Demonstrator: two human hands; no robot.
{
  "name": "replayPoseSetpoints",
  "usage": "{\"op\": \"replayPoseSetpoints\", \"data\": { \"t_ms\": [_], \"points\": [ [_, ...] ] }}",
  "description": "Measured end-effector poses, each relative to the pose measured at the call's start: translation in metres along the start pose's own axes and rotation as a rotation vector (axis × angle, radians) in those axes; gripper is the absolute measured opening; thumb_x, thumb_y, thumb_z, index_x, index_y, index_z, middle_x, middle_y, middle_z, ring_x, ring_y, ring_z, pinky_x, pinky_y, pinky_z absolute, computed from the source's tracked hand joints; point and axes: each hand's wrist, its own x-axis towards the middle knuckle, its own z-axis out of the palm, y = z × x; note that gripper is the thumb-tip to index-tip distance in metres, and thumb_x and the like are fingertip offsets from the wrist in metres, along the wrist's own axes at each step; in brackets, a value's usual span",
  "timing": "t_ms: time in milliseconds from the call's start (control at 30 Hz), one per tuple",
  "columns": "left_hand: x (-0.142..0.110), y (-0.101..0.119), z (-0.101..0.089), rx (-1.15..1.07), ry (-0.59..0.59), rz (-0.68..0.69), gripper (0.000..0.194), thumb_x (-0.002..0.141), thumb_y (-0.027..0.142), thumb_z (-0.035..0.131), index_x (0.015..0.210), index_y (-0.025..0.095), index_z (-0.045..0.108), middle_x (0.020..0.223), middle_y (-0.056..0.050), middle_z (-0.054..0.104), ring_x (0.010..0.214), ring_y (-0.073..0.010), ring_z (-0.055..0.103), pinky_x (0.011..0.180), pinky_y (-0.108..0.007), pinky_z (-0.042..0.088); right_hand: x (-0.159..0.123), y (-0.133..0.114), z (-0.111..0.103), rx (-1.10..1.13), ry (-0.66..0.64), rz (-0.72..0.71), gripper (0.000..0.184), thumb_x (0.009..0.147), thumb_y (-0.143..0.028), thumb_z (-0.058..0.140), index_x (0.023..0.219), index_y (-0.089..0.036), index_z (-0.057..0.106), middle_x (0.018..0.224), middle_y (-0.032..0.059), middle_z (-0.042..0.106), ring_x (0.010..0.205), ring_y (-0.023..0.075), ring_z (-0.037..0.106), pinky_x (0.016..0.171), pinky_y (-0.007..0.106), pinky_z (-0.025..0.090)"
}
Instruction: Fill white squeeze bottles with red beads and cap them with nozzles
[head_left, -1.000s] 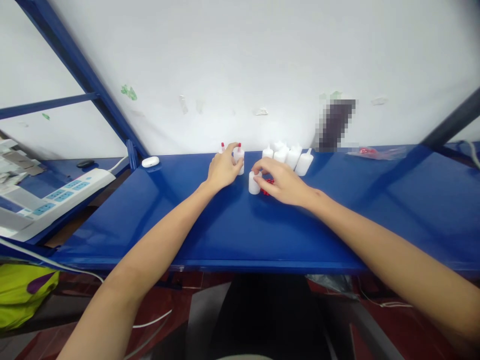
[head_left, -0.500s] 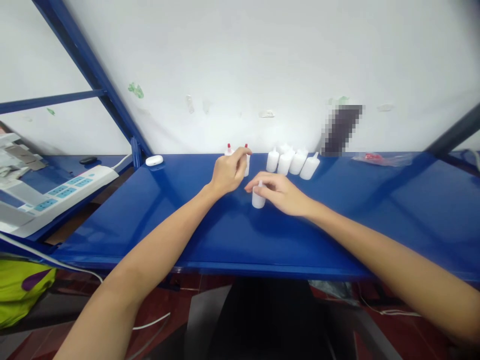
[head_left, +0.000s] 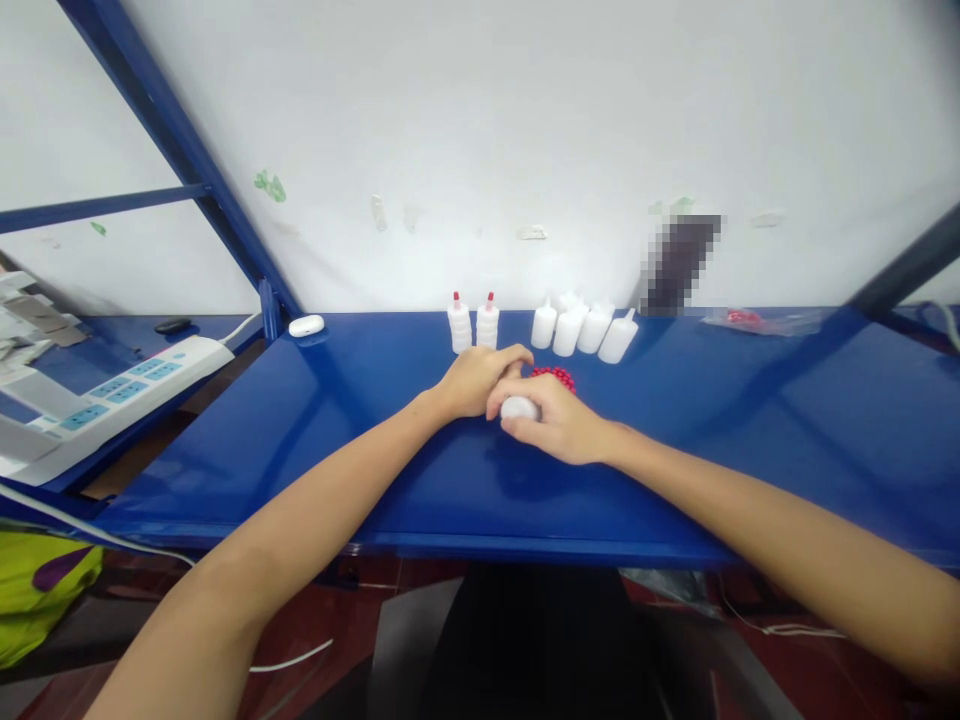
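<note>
Head view: right hand grips white bottle, base toward camera, long axis foreshortened; left hand curled, cannot tell grip.

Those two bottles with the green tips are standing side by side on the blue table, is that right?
Not quite: the tips are red, not green, as the head view shows. The two bottles are standing side by side on the blue table.

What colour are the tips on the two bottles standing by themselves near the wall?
The tips are red, seen best in the head view.
</note>
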Motion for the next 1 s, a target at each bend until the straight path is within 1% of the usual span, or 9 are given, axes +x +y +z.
{"op": "replayPoseSetpoints", "data": {
  "t_ms": [100,167,267,367,433,500,567,733,1000],
  "points": [
    [-0.002,0.001,-0.002,0.025,-0.015,0.004,0.024,0.089,0.024,0.052,0.105,0.018,0.069,0.078,-0.003,0.072,0.064,-0.0173,0.063,0.061,-0.027,0.042,0.000,0.012,-0.022,-0.265,0.193,-0.038,0.013,0.077,-0.019,0.056,0.085,-0.021,0.066,0.081,0.0017,0.070,0.073,0.0199,0.064,0.071,0.034,0.050],
    [-0.002,0.004,-0.002,0.045,-0.005,-0.010,0.027,0.093,0.023,0.046,0.101,0.018,0.071,0.069,-0.002,0.068,0.056,-0.0152,0.058,0.060,-0.027,0.041,0.000,0.024,-0.041,-0.429,0.345,-0.036,0.014,0.077,-0.021,0.055,0.085,-0.021,0.066,0.088,0.0052,0.070,0.083,0.0243,0.065,0.079,0.038,0.050],
    [-0.002,0.013,0.000,0.042,-0.034,0.039,0.027,0.093,0.022,0.047,0.101,0.020,0.074,0.064,0.000,0.065,0.053,-0.0131,0.055,0.060,-0.027,0.040,-0.001,0.044,-0.062,-0.578,0.481,0.053,0.016,0.080,-0.025,0.053,0.085,-0.020,0.068,0.099,0.0097,0.070,0.089,0.0283,0.066,0.081,0.042,0.050],
    [-0.002,0.021,0.001,0.016,-0.091,0.091,0.024,0.093,0.023,0.051,0.101,0.020,0.074,0.065,0.001,0.065,0.056,-0.0126,0.057,0.062,-0.027,0.042,-0.002,0.055,-0.069,-0.619,0.492,0.123,0.018,0.078,-0.027,0.054,0.085,-0.020,0.070,0.094,0.0091,0.073,0.085,0.0285,0.066,0.079,0.041,0.049],
    [-0.002,0.025,0.001,0.020,-0.104,0.112,0.023,0.093,0.023,0.053,0.104,0.020,0.073,0.071,0.000,0.067,0.060,-0.0130,0.059,0.064,-0.027,0.044,-0.002,0.055,-0.066,-0.621,0.453,0.164,0.023,0.077,-0.027,0.056,0.092,-0.020,0.071,0.086,0.0068,0.074,0.075,0.0256,0.064,0.074,0.038,0.047],
    [-0.003,0.026,0.002,0.043,-0.082,0.138,0.025,0.094,0.023,0.052,0.107,0.019,0.073,0.083,-0.003,0.069,0.069,-0.0144,0.062,0.069,-0.028,0.047,-0.002,0.051,-0.063,-0.616,0.406,0.203,0.029,0.078,-0.027,0.056,0.102,-0.020,0.071,0.078,0.0036,0.072,0.062,0.0213,0.058,0.067,0.035,0.043],
    [-0.003,0.026,0.002,0.047,-0.053,0.168,0.027,0.096,0.023,0.052,0.111,0.018,0.073,0.098,-0.008,0.069,0.082,-0.0168,0.065,0.076,-0.029,0.051,-0.001,0.048,-0.061,-0.612,0.380,0.217,0.032,0.079,-0.027,0.056,0.106,-0.020,0.071,0.076,0.0023,0.071,0.058,0.0193,0.054,0.065,0.033,0.042],
    [-0.002,0.024,0.003,0.007,-0.068,0.233,0.026,0.098,0.023,0.054,0.115,0.018,0.073,0.113,-0.011,0.068,0.104,-0.0213,0.065,0.094,-0.034,0.055,-0.001,0.049,-0.062,-0.598,0.336,0.203,0.031,0.081,-0.027,0.053,0.102,-0.017,0.074,0.093,0.0074,0.076,0.075,0.0235,0.065,0.074,0.035,0.046],
    [-0.002,0.023,0.005,0.016,-0.081,0.240,0.024,0.098,0.022,0.056,0.112,0.016,0.075,0.109,-0.010,0.070,0.102,-0.0207,0.067,0.094,-0.035,0.056,0.000,0.050,-0.060,-0.591,0.291,0.195,0.033,0.082,-0.029,0.054,0.103,-0.016,0.076,0.087,0.0072,0.076,0.075,0.0234,0.066,0.074,0.034,0.046]
  ]
}}
